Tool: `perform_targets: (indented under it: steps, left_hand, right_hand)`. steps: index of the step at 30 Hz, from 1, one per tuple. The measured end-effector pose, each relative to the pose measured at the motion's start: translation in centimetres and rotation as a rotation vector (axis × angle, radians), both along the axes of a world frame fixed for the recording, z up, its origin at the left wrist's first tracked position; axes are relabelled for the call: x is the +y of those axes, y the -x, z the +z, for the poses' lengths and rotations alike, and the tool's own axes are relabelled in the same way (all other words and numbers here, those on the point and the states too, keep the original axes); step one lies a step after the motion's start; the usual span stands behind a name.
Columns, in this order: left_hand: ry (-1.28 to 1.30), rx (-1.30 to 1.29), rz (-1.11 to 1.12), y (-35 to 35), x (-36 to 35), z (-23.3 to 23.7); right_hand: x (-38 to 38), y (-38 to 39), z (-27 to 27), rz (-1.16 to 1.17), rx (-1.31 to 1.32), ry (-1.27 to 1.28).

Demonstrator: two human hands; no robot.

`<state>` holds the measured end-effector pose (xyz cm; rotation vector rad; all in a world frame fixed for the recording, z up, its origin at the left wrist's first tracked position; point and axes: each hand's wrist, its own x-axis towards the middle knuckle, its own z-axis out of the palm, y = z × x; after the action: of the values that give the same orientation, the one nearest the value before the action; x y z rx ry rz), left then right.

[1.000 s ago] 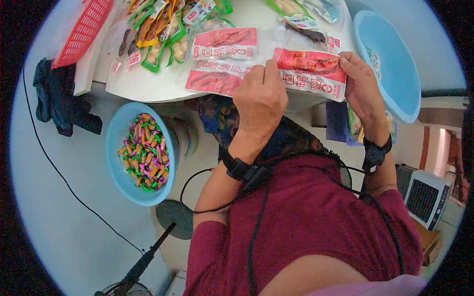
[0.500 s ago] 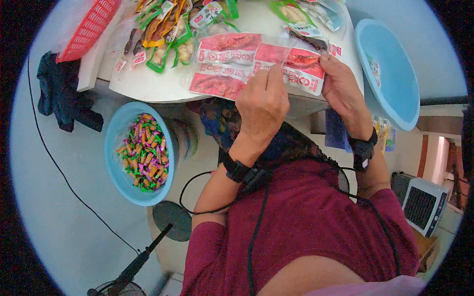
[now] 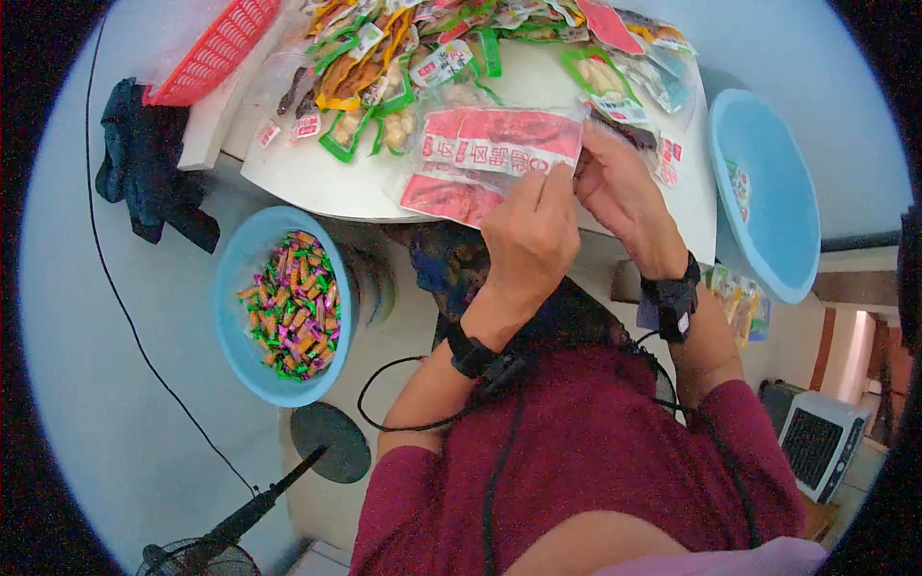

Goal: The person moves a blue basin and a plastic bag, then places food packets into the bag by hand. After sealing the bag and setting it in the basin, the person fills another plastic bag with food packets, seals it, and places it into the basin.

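Red-and-white plastic food packets [image 3: 504, 139], apparently joined as a sheet, are held up over the table's near edge. My left hand [image 3: 528, 235] pinches their lower edge between thumb and fingers. At the right end, my right hand [image 3: 629, 202] grips the same packets, its fingertips partly hidden behind them. Another red packet face [image 3: 451, 197] hangs lower left, beneath the upper one. Just behind lie green-edged packets [image 3: 394, 130] with pale food inside.
Several colourful food packets [image 3: 442, 62] are heaped across the white table [image 3: 327, 187]. A blue basin [image 3: 792, 211] stands on the right, another blue basin [image 3: 230, 317] with small wrapped snacks on the left. A red basket [image 3: 216, 53], a fan [image 3: 206, 552] and cables are also around.
My right hand has moved left toward my left hand, bringing the right-hand packet in over the others, so the spread is narrower. The view has shifted slightly.
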<state>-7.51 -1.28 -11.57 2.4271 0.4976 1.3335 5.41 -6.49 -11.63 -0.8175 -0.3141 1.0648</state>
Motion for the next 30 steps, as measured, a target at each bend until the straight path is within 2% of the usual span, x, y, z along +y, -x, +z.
perform_targets:
  steps: [1,7,10,13,19,22,25,28,30]
  left_hand:
    - [-0.002,0.0,-0.009,0.1,0.0,0.1]
    - [0.027,-0.024,-0.057,0.0,-0.1,0.5]
    - [0.034,0.02,-0.078,0.2,-0.1,0.6]
    - [0.046,0.015,-0.081,0.2,-0.1,0.6]
    - [0.064,-0.008,-0.053,0.0,0.6,0.4]
    - [0.092,0.01,-0.049,0.2,0.5,0.4]
    - [0.087,-0.007,-0.087,0.3,0.5,-0.3]
    - [0.108,-0.019,-0.105,0.1,0.4,-0.1]
    - [0.143,0.027,-0.098,0.4,0.2,0.4]
  right_hand:
    - [0.1,0.2,0.2,0.061,0.061,-0.014]
    - [-0.6,2.2,1.3,0.11,-0.079,-0.109]
    - [0.4,2.3,1.6,0.125,-0.024,-0.052]
    - [1.1,1.6,0.6,0.137,-0.113,0.039]
    - [2.9,1.8,-0.1,0.058,-0.081,0.0]
    - [2.5,1.9,-0.5,0.009,-0.08,0.104]
    - [2.3,1.6,-2.6,-0.076,-0.23,0.199]
    - [2.6,1.8,-2.7,-0.184,-0.557,0.366]
    - [3.1,1.9,-2.8,-0.291,-0.597,0.329]
